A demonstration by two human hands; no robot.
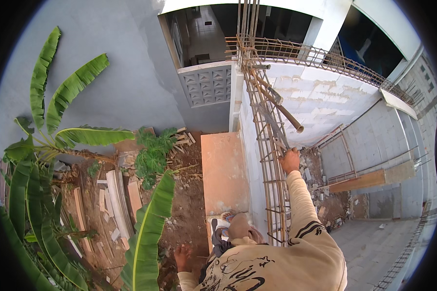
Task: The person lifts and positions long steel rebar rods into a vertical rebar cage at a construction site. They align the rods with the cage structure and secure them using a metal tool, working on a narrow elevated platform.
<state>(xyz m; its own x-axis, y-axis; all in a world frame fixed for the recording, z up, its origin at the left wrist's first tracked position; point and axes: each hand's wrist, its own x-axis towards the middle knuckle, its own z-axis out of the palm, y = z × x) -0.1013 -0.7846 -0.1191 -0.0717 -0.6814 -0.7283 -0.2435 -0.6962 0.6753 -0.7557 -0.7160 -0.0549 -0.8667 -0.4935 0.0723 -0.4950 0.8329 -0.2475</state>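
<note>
My right hand point(290, 161) reaches out to the rusty rebar cage point(272, 179) that runs along the top of the block wall. Its fingers are curled at the cage's right side. A long grey blade-like piece point(273, 121) ends beside these fingers; whether they grip it or a bar, I cannot make out. Down at my left side, my left hand point(182, 257) hangs with its fingers apart and holds nothing. Under me is an orange-brown board point(226, 169), and a sandalled foot point(226, 216) shows at its near end.
A brown pipe point(291, 120) and upright rebars point(247, 24) stand at the wall's corner. A second rebar cage point(320, 56) tops the far block wall point(320, 87). At left grow banana leaves point(148, 233) above loose planks point(117, 194). Rubble point(313, 169) lies below at right.
</note>
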